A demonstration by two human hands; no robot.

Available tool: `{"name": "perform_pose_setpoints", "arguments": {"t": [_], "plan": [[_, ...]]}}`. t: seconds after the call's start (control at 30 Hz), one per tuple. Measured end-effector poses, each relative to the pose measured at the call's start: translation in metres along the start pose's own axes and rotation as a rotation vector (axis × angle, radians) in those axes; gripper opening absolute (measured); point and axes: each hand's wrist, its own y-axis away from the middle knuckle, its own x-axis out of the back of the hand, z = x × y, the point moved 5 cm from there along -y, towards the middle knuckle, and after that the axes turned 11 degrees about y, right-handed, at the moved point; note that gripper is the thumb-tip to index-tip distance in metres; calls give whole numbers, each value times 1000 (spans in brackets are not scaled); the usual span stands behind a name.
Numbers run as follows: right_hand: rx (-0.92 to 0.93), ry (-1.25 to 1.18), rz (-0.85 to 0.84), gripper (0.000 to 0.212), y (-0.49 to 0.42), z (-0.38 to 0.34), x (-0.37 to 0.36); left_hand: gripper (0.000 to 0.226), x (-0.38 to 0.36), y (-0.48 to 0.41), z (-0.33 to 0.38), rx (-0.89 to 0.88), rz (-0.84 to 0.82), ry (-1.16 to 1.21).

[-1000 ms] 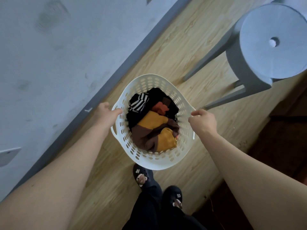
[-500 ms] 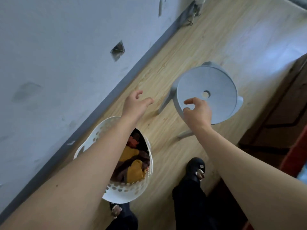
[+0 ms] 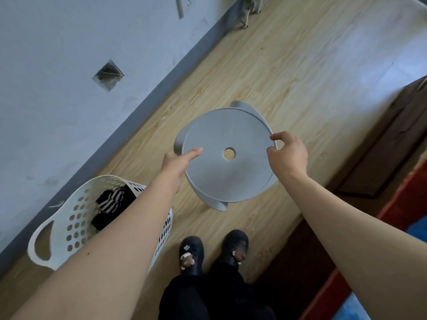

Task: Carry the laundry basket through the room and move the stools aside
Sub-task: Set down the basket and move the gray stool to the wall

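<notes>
A grey round stool (image 3: 227, 172) with a hole in the middle of its seat fills the centre of the view, seen from straight above. My left hand (image 3: 176, 161) grips the seat's left edge, thumb lying on top. My right hand (image 3: 287, 154) holds the right edge with curled fingers. The white perforated laundry basket (image 3: 76, 227) stands on the wooden floor at the lower left by the wall, with striped and dark clothes inside; my left forearm covers part of it.
A pale wall with a grey skirting board (image 3: 147, 102) runs along the left. Dark wooden furniture (image 3: 374, 144) borders the right side, with a red and blue object (image 3: 392, 227) near it. My feet in dark slippers (image 3: 215, 250) stand just behind the stool. Something metal (image 3: 250, 10) sits at the far wall.
Both hands let go of the basket, which now rests on the floor by the wall. They reached forward and closed on opposite edges of the stool seat.
</notes>
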Motion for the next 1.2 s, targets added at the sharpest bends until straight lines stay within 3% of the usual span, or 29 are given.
{"name": "perform_pose_setpoints", "arguments": {"t": [0.13, 0.2, 0.27, 0.43, 0.6, 0.7, 1.07, 1.2], "plan": [[-25, -9, 14, 45, -17, 6, 0, 75, 9, -9, 2, 75, 11, 22], [-33, -53, -18, 48, -17, 10, -2, 69, 9, -8, 2, 82, -13, 91], [-70, -4, -113, 51, -94, 15, -41, 55, -23, -73, -8, 155, 35, 152], [-122, -125, -274, 54, -94, 35, -57, 54, -23, -71, -28, 257, -58, 194], [-132, -212, -379, 70, -104, 29, -66, 43, -18, -78, -31, 302, -102, 167], [-125, -241, -366, 61, -108, 14, -65, 32, -16, -83, -24, 315, -103, 203], [-29, -261, -249, 54, -148, -115, -3, 38, -12, -95, 115, 237, -165, 287], [29, -275, -229, 53, -176, -169, 14, 50, -11, -104, 164, 173, -129, 343]]}}
